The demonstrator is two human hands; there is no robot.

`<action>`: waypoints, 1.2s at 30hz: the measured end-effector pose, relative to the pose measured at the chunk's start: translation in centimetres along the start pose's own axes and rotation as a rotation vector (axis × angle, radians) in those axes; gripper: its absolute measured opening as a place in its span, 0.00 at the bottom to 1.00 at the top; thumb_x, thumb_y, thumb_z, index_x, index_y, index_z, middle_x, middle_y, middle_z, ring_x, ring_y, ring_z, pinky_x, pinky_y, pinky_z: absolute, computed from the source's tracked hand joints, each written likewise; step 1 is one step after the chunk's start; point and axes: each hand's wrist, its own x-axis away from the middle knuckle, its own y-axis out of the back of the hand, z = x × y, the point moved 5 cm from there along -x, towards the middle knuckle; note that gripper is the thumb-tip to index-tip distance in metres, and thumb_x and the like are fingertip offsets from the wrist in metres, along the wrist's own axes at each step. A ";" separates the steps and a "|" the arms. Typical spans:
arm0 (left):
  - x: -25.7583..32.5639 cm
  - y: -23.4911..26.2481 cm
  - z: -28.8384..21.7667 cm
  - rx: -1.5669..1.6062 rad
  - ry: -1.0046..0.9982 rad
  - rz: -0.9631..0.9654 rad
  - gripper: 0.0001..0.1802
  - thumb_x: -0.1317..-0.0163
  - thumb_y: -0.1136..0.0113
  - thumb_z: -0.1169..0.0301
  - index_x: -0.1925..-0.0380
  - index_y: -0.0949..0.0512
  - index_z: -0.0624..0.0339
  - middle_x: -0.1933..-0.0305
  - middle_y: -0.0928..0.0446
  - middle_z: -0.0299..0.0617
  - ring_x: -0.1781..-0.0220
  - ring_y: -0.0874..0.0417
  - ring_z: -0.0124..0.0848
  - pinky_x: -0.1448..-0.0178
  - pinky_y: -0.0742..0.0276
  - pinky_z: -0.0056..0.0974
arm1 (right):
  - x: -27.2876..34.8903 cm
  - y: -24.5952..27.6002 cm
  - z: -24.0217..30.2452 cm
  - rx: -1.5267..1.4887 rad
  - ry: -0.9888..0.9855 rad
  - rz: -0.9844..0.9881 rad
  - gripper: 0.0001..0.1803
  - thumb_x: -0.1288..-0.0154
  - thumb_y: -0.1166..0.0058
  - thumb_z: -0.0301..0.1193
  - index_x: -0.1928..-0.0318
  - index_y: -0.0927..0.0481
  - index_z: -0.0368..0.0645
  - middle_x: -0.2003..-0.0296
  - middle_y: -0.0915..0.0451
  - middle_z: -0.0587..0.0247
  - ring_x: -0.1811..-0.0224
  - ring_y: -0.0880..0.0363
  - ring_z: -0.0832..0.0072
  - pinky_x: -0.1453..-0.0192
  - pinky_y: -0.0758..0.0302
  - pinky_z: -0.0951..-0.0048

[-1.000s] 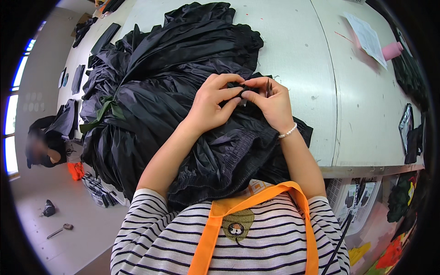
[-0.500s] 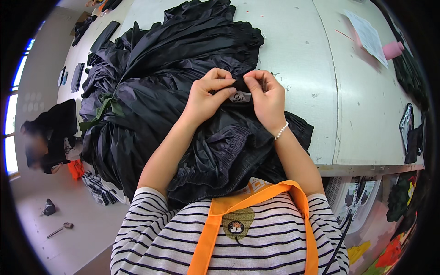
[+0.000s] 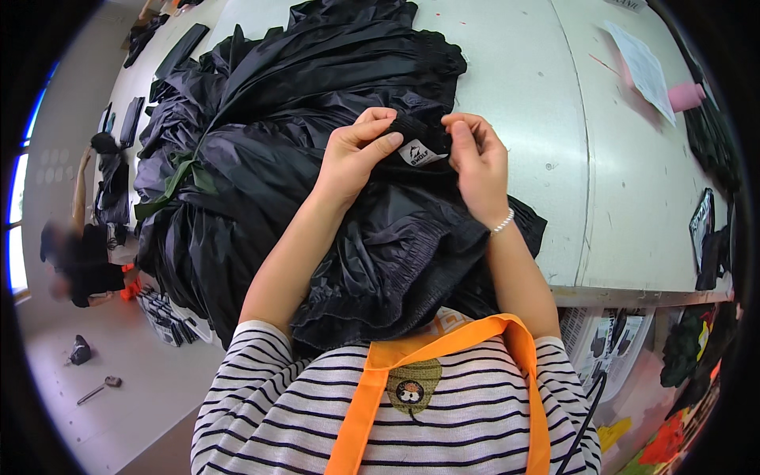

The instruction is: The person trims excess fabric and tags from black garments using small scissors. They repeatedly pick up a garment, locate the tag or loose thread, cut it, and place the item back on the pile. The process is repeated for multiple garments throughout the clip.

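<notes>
Beyond an orange strap [image 3: 356, 419] and a striped top [image 3: 277, 396], a worker's left hand [image 3: 352, 150] pinches a black garment [image 3: 416, 129] just beside its pale label [image 3: 418, 153], apparently already attached; the right hand [image 3: 481, 162] curls at the other side, its grip unclear. The garment is held over a heap of dark clothing [image 3: 277, 158], loose and still unfolded, on a white table [image 3: 522, 103]. Far left, a co-worker [image 3: 91, 257] in black.
</notes>
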 end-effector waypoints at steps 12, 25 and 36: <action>0.0 0.4 0.4 0.124 0.002 -0.012 0.12 0.43 0.41 0.79 0.58 0.20 0.69 0.51 0.29 0.36 0.48 0.29 0.24 0.43 0.34 0.27 | 0.3 -0.8 3.4 0.452 0.249 0.155 0.13 0.43 0.40 0.23 0.55 0.20 0.37 0.64 0.28 0.68 0.69 0.30 0.85 0.64 0.32 0.85; 0.1 0.1 0.3 -0.051 -0.044 0.036 0.12 0.44 0.40 0.79 0.59 0.19 0.67 0.51 0.28 0.37 0.47 0.30 0.26 0.43 0.36 0.29 | -0.7 -1.1 3.3 0.419 0.224 0.160 0.13 0.46 0.36 0.25 0.58 0.17 0.41 0.67 0.25 0.68 0.71 0.26 0.83 0.67 0.29 0.83; 0.0 0.1 0.6 -0.157 -0.143 0.073 0.11 0.45 0.40 0.80 0.60 0.20 0.66 0.55 0.27 0.34 0.61 0.30 0.18 0.59 0.35 0.22 | -0.7 -1.8 3.6 0.439 0.195 0.202 0.12 0.46 0.37 0.26 0.58 0.17 0.40 0.67 0.25 0.68 0.71 0.27 0.84 0.66 0.30 0.83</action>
